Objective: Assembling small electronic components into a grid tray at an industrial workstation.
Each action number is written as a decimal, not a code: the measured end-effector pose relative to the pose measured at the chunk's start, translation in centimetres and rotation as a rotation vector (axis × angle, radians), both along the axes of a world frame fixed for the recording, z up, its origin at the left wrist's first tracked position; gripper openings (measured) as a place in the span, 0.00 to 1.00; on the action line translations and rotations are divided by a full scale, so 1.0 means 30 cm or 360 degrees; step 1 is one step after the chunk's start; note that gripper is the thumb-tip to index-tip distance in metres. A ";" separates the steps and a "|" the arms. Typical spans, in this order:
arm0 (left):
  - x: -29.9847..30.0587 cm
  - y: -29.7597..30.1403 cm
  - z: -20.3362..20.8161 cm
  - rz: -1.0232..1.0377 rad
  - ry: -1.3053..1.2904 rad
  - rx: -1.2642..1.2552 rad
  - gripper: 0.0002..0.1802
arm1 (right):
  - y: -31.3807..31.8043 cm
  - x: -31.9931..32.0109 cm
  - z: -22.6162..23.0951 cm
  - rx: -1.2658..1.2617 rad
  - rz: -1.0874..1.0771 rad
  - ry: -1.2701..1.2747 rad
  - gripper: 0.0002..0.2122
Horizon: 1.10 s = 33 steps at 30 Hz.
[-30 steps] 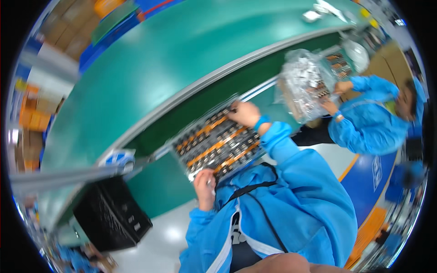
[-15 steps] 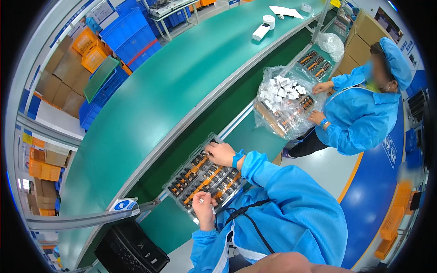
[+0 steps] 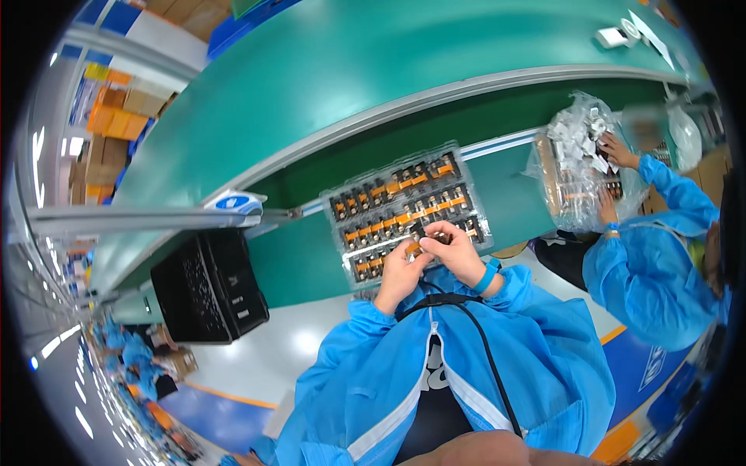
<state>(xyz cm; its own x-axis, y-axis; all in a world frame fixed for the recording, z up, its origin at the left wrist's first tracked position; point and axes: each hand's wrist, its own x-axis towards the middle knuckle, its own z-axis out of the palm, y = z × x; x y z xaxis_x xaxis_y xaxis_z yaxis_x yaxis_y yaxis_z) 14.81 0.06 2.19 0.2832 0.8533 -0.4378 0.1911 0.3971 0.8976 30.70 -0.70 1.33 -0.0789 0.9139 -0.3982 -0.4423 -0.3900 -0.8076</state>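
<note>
Tray point(image 3: 387, 172), clear, rows of black-and-orange parts point(image 3: 381, 192); left hand point(image 3: 399, 275) and right hand point(image 3: 461, 257) pinch one orange piece point(image 3: 413, 248) over it.

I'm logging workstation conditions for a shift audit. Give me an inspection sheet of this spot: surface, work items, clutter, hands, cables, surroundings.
Surface: green bench, with a wide green tabletop beyond it.
Work items: clear plastic tray holding three rows of dark-and-orange parts.
Clutter: black bin left of the tray; white device on the tabletop, far right.
Hands: left hand and right hand meet over the tray's near side, apparently holding one small part between their fingertips.
Cables: black cord down the wearer's jacket; its purpose is unclear.
Surroundings: co-worker in blue at right, hands at a clear bag; orange bins upper left.
</note>
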 end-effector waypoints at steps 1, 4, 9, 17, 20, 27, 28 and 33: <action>-0.008 -0.011 0.003 0.0044 0.0023 -0.0087 0.14 | 0.004 0.010 -0.002 0.0026 0.0055 -0.0100 0.09; -0.043 -0.051 -0.047 0.0180 -0.0106 0.0035 0.14 | 0.003 0.000 -0.018 0.0024 0.0200 -0.0126 0.09; -0.068 -0.067 -0.046 0.0227 0.0060 0.0205 0.14 | -0.002 -0.054 0.028 -0.0213 0.0181 -0.0003 0.07; -0.099 -0.080 -0.066 0.0574 -0.0409 0.0055 0.13 | 0.068 -0.029 -0.027 0.0704 0.0155 -0.1088 0.11; -0.124 -0.078 -0.061 0.0501 -0.0299 0.0061 0.13 | 0.209 0.052 -0.026 0.0624 0.0021 -0.1719 0.12; -0.125 -0.093 -0.074 0.0466 -0.0282 -0.0053 0.12 | 0.464 0.075 -0.056 0.0594 0.0343 -0.2466 0.15; -0.128 -0.094 -0.080 0.0448 -0.0273 0.0006 0.11 | 0.480 0.073 -0.052 0.0497 0.0478 -0.2535 0.16; -0.145 -0.097 -0.099 0.0441 -0.0225 0.0148 0.10 | 0.517 0.099 -0.110 0.0336 0.0629 -0.2572 0.20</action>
<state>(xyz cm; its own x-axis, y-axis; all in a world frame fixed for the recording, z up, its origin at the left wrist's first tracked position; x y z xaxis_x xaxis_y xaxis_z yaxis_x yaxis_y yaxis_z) 10.47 -2.86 -0.77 0.0868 0.9410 -0.3271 -0.0420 0.3315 0.9425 33.68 14.82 -1.96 0.0385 0.9837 -0.1754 0.9303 -0.0993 -0.3531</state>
